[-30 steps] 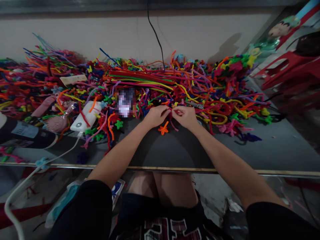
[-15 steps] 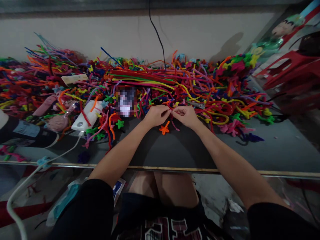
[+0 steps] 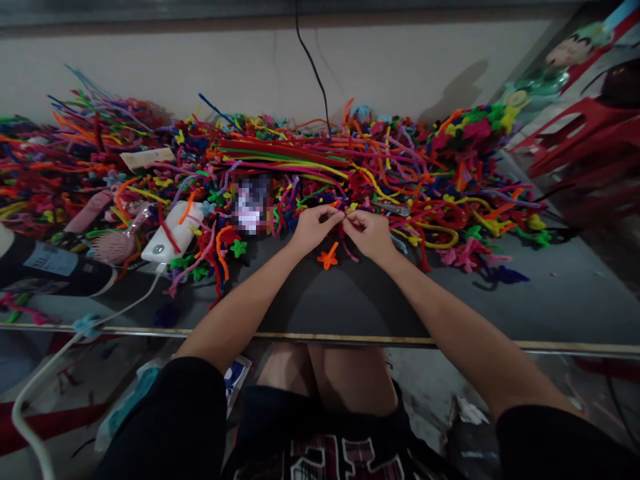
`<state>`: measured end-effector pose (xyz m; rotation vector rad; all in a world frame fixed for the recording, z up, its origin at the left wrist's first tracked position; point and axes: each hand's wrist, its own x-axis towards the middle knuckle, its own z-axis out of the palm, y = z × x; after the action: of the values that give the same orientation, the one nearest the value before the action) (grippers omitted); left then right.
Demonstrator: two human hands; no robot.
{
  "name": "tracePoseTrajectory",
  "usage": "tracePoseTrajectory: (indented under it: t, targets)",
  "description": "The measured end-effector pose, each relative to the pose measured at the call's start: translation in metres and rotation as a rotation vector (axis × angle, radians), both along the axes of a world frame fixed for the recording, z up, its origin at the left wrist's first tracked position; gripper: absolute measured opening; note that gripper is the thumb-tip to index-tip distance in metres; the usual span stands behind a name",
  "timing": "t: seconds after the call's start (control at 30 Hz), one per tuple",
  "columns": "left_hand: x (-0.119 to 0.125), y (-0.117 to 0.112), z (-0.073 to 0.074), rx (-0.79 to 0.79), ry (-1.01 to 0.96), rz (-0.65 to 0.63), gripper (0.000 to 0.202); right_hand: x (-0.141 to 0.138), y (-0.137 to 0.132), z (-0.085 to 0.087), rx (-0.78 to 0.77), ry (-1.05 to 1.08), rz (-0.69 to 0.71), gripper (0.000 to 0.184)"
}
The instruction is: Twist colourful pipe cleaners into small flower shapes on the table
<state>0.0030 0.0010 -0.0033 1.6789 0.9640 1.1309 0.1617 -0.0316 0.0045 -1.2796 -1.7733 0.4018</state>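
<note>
Both my hands meet at the near edge of a big heap of coloured pipe cleaners point(image 3: 310, 160). My left hand point(image 3: 314, 228) and my right hand point(image 3: 371, 233) are closed in pinches on the same short red pipe cleaner piece point(image 3: 344, 225), fingertips almost touching. Just below them an orange pipe-cleaner flower point(image 3: 328, 257) lies on the dark tabletop point(image 3: 325, 300). A loose pink strand point(image 3: 351, 254) trails beside it.
A white power bank point(image 3: 173, 233) with its cable, a pink hairbrush point(image 3: 114, 243) and a phone point(image 3: 251, 203) lie at the left among the strands. Finished flowers point(image 3: 467, 253) sit right. Red plastic chairs point(image 3: 585, 140) stand at the far right. A black cable point(image 3: 313, 67) hangs down the wall.
My hands have kept working the red piece in place, fingers shifting slightly; the left thumb and fingers have lifted a little. Nothing else has moved.
</note>
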Motion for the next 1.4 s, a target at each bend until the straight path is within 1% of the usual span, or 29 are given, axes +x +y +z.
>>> tracePoseTrajectory:
  t: [0.07, 0.17, 0.27, 0.33, 0.47, 0.57, 0.67, 0.77, 0.87, 0.97, 1.07, 1.13, 1.3, 1.4]
  targets:
    - [0.0, 0.001, 0.0, 0.009, 0.001, -0.001, 0.026, 0.0, 0.0, 0.0, -0.008, -0.024, 0.007, 0.019]
    - [0.0, 0.0, 0.001, 0.041, 0.057, 0.008, 0.023, 0.0, 0.0, 0.0, -0.007, -0.055, -0.016, 0.017]
    - [0.0, 0.001, 0.001, 0.085, 0.111, 0.06, 0.02, 0.0, 0.001, -0.003, -0.001, -0.1, -0.022, 0.02]
    - [-0.001, 0.002, 0.0, 0.058, 0.095, 0.094, 0.021, 0.001, 0.002, -0.004, 0.014, -0.148, 0.002, 0.025]
    - [-0.001, 0.006, -0.002, -0.069, 0.002, 0.105, 0.026, 0.007, 0.004, -0.004, 0.104, -0.282, 0.045, 0.032]
    - [0.0, 0.008, -0.003, -0.076, -0.034, 0.085, 0.026, 0.015, 0.006, 0.0, 0.182, -0.326, -0.022, 0.035]
    - [0.002, 0.008, -0.004, -0.094, -0.071, -0.023, 0.026, 0.02, 0.008, 0.002, 0.241, -0.233, -0.122, 0.033]
    - [0.003, 0.006, -0.003, -0.136, -0.119, -0.141, 0.024, 0.019, 0.008, 0.001, 0.213, -0.035, -0.182, 0.028]
    - [0.002, 0.003, -0.001, -0.139, -0.118, -0.192, 0.021, 0.013, 0.007, 0.0, 0.177, 0.114, -0.174, 0.025]
    - [0.002, 0.002, 0.0, -0.109, -0.079, -0.22, 0.02, 0.008, 0.006, -0.002, 0.152, 0.163, -0.126, 0.023]
    - [0.002, 0.002, -0.002, -0.091, -0.064, -0.194, 0.02, 0.005, 0.005, -0.004, 0.125, 0.148, -0.049, 0.022]
    - [0.002, 0.003, -0.003, -0.094, -0.079, -0.155, 0.022, 0.006, 0.005, -0.004, 0.116, 0.131, -0.028, 0.022]
    - [0.002, 0.003, -0.002, -0.141, -0.148, -0.054, 0.027, 0.006, 0.003, -0.001, 0.122, 0.073, 0.024, 0.023]
    - [0.001, 0.003, -0.002, -0.172, -0.164, -0.023, 0.032, 0.006, 0.001, 0.0, 0.143, 0.044, 0.064, 0.021]
